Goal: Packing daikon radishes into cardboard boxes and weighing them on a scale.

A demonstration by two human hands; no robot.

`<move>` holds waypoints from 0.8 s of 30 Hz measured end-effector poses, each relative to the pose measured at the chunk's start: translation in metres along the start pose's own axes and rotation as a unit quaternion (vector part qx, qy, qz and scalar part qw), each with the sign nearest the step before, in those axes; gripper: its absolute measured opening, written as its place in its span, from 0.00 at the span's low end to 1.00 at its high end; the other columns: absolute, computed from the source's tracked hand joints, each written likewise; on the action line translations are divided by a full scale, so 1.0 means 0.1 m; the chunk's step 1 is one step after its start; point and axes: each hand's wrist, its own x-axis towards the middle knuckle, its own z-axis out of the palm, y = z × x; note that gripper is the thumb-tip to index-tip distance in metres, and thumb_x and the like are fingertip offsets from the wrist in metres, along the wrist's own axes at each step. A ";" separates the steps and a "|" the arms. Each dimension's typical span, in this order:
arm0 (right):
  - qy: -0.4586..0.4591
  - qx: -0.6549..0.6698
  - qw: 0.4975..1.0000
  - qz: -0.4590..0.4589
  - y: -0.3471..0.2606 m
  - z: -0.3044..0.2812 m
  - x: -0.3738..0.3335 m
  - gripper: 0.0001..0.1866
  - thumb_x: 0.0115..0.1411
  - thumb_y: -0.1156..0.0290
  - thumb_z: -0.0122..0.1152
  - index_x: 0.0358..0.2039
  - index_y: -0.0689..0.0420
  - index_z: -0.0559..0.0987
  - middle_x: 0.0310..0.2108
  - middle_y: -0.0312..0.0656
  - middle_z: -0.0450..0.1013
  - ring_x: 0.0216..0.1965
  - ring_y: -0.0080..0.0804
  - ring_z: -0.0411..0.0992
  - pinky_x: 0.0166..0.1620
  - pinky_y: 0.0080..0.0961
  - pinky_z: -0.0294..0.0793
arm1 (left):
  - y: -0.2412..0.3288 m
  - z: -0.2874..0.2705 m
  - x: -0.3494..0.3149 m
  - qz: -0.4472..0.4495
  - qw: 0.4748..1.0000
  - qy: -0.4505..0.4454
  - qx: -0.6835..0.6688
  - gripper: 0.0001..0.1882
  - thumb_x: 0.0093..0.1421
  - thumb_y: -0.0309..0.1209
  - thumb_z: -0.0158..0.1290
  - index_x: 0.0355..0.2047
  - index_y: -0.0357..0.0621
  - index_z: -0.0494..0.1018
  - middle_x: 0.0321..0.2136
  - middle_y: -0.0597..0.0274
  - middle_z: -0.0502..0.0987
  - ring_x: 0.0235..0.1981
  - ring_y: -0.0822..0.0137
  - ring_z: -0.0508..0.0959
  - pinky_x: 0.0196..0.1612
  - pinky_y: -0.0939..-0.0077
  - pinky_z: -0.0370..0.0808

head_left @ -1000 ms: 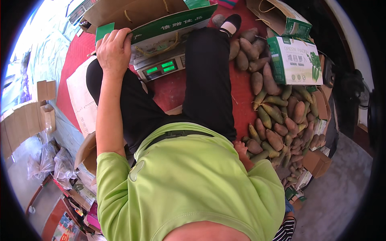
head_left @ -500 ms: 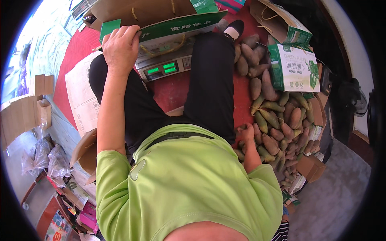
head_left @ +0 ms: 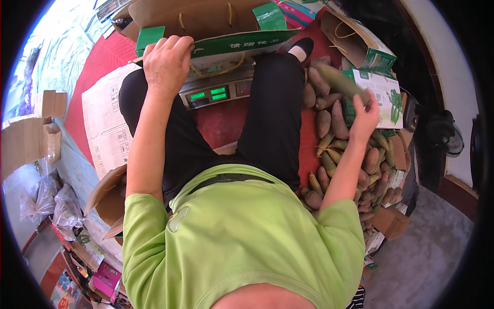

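My left hand (head_left: 167, 64) is closed over the near edge of an open carton (head_left: 242, 44) with green flaps and string handles. That carton rests on a digital scale (head_left: 216, 94) with lit green displays, between my legs. On the right, my right hand (head_left: 366, 116) grips one end of a long green radish (head_left: 339, 82), blurred by motion. The radish points forward and left, above the heap and in front of a white-and-green carton (head_left: 386, 98). Below it spreads a heap of green and reddish-brown radishes (head_left: 338, 119), partly hidden by my right forearm.
Another open carton (head_left: 355, 38) lies at the far right. Flattened cardboard (head_left: 105, 110) is by my left leg, with an open brown box (head_left: 110, 198) nearer me. Plastic bags (head_left: 67, 206) sit at the left. A red cloth (head_left: 92, 72) covers the ground.
My right hand has risen from low beside my thigh and moved forward and right, now with a radish in it. My left hand stays on the carton's edge; the view has shifted slightly.
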 end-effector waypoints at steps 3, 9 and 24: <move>-0.004 0.096 0.994 -0.046 -0.57 0.28 0.27 0.21 0.54 0.81 0.62 0.50 0.66 0.72 0.44 0.43 0.71 0.44 0.27 0.70 0.49 0.21 0.71 | -0.01 0.01 0.00 0.003 1.000 0.006 -0.007 0.05 0.52 0.30 0.57 0.30 0.52 0.75 0.24 0.69 0.73 0.30 0.65 0.75 0.36 0.68 0.68; -0.121 0.223 0.962 -0.097 -1.19 1.06 0.46 0.21 0.55 0.81 0.62 0.50 0.65 0.72 0.42 0.42 0.73 0.44 0.27 0.72 0.49 0.22 0.71 | -0.02 0.00 -0.01 0.000 1.000 -0.006 -0.005 0.05 0.53 0.31 0.56 0.31 0.51 0.75 0.25 0.68 0.74 0.31 0.64 0.75 0.36 0.68 0.68; -0.118 0.022 0.991 0.064 0.32 0.76 0.21 0.14 0.57 0.73 0.61 0.44 0.60 0.77 0.39 0.36 0.75 0.37 0.21 0.72 0.41 0.18 0.71 | -0.03 -0.04 -0.02 -0.003 0.999 -0.042 0.011 0.05 0.56 0.32 0.54 0.34 0.51 0.75 0.29 0.67 0.77 0.36 0.64 0.77 0.38 0.68 0.68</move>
